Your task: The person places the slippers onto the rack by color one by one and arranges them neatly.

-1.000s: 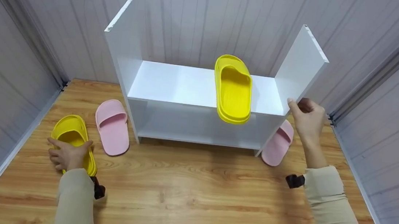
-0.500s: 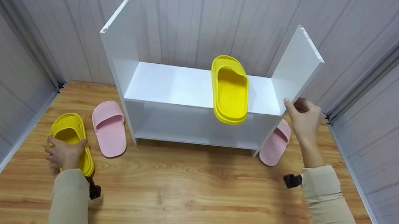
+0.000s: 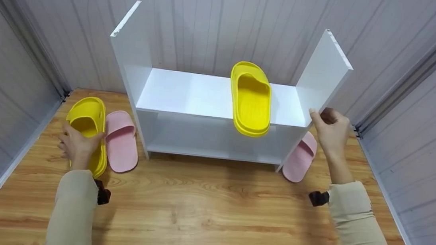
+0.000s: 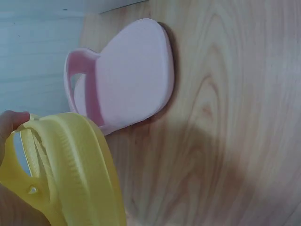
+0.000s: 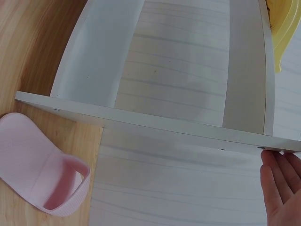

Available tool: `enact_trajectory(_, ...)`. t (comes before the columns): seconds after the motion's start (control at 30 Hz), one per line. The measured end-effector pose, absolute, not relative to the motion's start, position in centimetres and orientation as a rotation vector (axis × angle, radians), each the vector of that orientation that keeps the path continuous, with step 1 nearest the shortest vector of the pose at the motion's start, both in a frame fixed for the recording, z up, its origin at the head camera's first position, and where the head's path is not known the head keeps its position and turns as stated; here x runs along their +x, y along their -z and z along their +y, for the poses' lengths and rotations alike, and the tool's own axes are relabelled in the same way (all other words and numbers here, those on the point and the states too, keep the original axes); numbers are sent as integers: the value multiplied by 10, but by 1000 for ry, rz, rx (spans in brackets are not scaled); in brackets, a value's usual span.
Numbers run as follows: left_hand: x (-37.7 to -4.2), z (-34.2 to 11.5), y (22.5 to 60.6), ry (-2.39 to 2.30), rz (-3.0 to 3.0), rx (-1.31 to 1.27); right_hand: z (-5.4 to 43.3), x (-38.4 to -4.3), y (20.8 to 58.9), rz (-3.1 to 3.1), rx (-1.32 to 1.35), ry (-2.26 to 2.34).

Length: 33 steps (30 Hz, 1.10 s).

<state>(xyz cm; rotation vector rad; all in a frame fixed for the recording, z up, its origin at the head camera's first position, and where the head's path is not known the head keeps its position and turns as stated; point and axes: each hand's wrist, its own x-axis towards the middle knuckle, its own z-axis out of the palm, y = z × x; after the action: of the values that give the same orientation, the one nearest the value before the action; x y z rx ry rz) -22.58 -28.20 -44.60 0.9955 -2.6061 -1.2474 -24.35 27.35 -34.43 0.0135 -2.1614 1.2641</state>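
Note:
My left hand (image 3: 79, 145) grips a yellow slipper (image 3: 88, 109) across its sides, thumb on the right side. In the left wrist view this slipper (image 4: 84, 174) is raised and tilted above the floor. Beside it on the floor lies a pink slipper (image 3: 122, 151). My right hand (image 3: 333, 135) pinches the front edge of the right side panel (image 3: 327, 67) of a white shelf, thumb toward the inside. The right wrist view has the fingers (image 5: 284, 176) against the panel's outer face. A second yellow slipper (image 3: 252, 106) rests on the upper shelf board, its heel past the front edge.
Another pink slipper (image 3: 298, 162) lies on the floor just outside the shelf's right side. The lower shelf board (image 3: 215, 150) sits close above the wooden floor (image 3: 201, 213). Pale panelled walls (image 3: 196, 20) stand behind and on both sides.
My left hand has raised the yellow slipper and moved it forward, closer to the left pink slipper. My right hand keeps its place at the panel.

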Motion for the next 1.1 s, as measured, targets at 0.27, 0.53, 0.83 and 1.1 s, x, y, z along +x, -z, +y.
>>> enact_trajectory(0.27, -233, -279, 434, 1145, -2727, 774, 276, -247, 345, -2165, 16, -1258)
enact_trajectory(0.53, -234, -280, 424, 1056, -2829, 537, 277, -247, 346, -2119, 75, -1229)
enact_trajectory(0.83, -236, -286, 414, 1019, -2932, 367, 277, -247, 345, -2146, 46, -1242)
enact_trajectory(1.1, -230, -296, 411, 968, -2978, 262, 277, -248, 345, -2170, 37, -1252)
